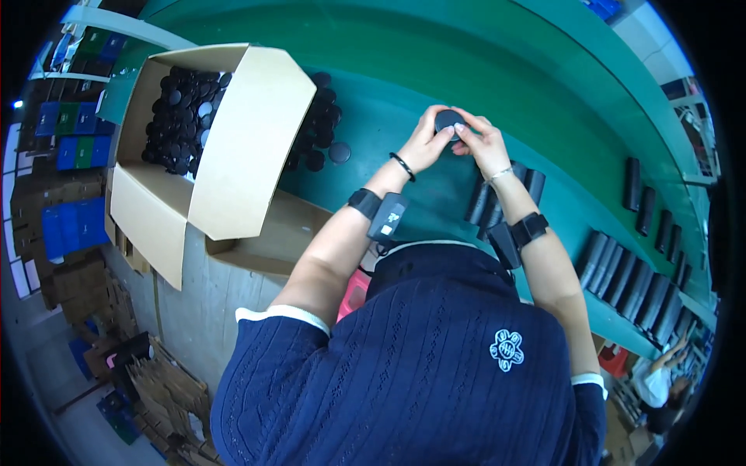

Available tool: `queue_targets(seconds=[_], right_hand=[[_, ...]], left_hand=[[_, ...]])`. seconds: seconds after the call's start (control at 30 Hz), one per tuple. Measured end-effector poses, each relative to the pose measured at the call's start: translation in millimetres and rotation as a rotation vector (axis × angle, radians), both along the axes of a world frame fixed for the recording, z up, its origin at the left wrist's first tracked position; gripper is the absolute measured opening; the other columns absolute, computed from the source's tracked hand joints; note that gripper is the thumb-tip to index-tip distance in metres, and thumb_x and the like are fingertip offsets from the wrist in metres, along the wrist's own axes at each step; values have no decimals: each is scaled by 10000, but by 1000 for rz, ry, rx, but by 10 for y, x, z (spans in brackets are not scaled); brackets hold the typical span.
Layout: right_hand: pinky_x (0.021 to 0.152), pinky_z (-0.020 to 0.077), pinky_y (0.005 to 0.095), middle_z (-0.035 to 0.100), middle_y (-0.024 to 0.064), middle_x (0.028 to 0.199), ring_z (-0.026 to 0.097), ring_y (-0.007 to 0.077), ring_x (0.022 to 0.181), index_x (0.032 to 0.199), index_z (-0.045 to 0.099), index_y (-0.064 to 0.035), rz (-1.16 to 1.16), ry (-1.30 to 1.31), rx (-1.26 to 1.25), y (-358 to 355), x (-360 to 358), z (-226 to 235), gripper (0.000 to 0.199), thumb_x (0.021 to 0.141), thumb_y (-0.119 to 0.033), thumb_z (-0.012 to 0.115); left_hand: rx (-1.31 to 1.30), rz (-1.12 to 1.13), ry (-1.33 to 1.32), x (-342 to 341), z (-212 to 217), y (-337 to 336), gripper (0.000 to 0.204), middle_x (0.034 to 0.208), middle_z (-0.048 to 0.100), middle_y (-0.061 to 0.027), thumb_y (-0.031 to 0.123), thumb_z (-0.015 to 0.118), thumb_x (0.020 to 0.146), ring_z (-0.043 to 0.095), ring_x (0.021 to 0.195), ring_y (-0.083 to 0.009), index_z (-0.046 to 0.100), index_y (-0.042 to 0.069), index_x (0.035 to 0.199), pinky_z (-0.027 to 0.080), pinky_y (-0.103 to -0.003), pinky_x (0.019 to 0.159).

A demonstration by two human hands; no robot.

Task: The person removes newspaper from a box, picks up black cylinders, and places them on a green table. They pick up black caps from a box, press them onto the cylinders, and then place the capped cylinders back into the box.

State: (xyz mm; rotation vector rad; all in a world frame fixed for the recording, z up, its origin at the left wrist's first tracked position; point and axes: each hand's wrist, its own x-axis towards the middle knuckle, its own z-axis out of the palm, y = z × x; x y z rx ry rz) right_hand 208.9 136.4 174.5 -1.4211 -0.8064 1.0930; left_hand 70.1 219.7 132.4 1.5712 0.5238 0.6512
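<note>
Between my two hands, above the green bench, is a round black disc-shaped cap [448, 119]. My left hand [425, 143] grips its left side, thumb pressed on the face. From the right, my right hand [483, 143] pinches the same cap with the thumb on top. Loose black caps [339, 152] lie on the bench to the left, beside an open cardboard box [256, 132] filled with more of them. Several black cylinders [535, 185] lie side by side near my right forearm, which partly hides them.
Rows of black cylinders [633, 287] line the bench [388, 109] on the right, with more standing along its far edge. A second open carton [272, 233] sits below the box. Another person [657, 384] is at the far right. Blue crates [74, 229] are stacked at left.
</note>
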Motion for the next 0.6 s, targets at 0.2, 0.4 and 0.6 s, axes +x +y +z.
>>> queue_targets(seconds=[0.2, 0.4, 0.6], right_hand=[[888, 462, 290, 514, 64, 1141, 536, 190, 1075, 1328, 485, -107, 281, -440, 51, -223, -27, 157, 646, 744, -160, 757], [957, 446, 352, 530, 133, 1256, 530, 255, 1158, 1310, 459, -68, 222, -464, 132, -343, -221, 17, 709, 687, -127, 791], [895, 464, 375, 562, 191, 1157, 565, 348, 1071, 1218, 493, -25, 110, -754, 162, -333, -332, 83, 616, 662, -67, 757]], left_hand=[[188, -95, 155, -243, 99, -94, 757, 1222, 485, -176, 144, 756, 734, 506, 1153, -292, 283, 48, 1316, 428, -379, 958], [397, 121, 130, -335, 69, -420, 693, 1210, 503, -198, 106, 744, 682, 528, 1115, -380, 374, 37, 1263, 455, -425, 917], [247, 216, 130, -230, 69, -491, 530, 1065, 568, -228, 115, 652, 705, 558, 982, -435, 431, 24, 1178, 479, -450, 816]])
